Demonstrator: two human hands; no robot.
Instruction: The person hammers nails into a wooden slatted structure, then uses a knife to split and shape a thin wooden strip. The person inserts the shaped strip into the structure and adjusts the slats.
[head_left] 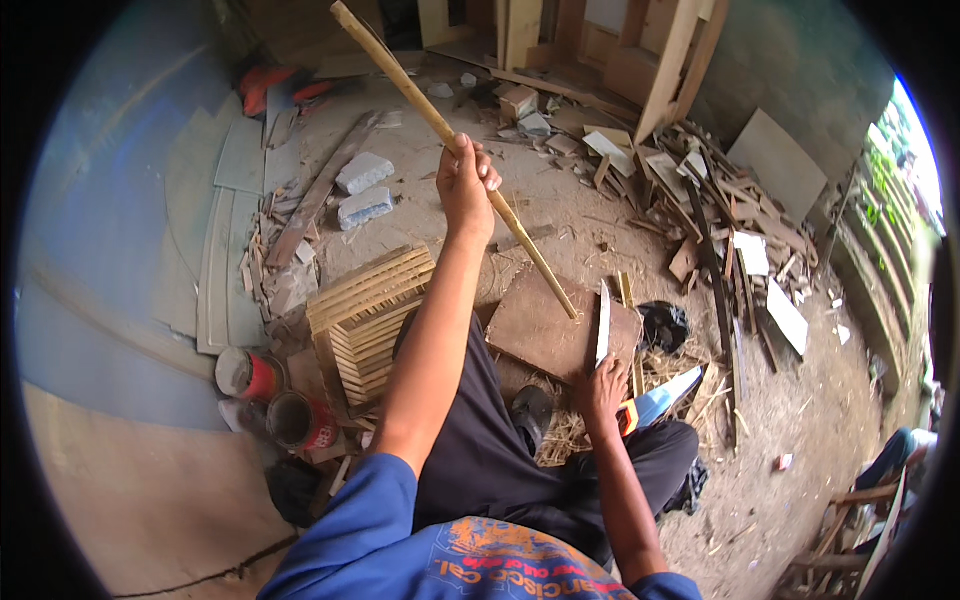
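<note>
My left hand [466, 190] is raised and closed around a long bamboo stick [405, 85]. The stick slants down to the right, and its lower end meets a brown wooden block [535, 325] in front of me. In my right hand [603, 390] is a knife, its long pale blade [604, 325] pointing away from me over the block's right side; my fingers hide the handle. Beside that hand lies a hand saw [665, 397] with an orange handle, among straw-like shavings. Left of the block stands a slatted wooden frame [375, 285].
Two red tins [300, 420] stand at the left. Grey concrete pieces [365, 207] lie on the dirt floor beyond the frame. Wood scraps [740, 215] are heaped at the right, near a black plastic bag [664, 325]. A wooden cabinet frame [660, 75] stands at the back.
</note>
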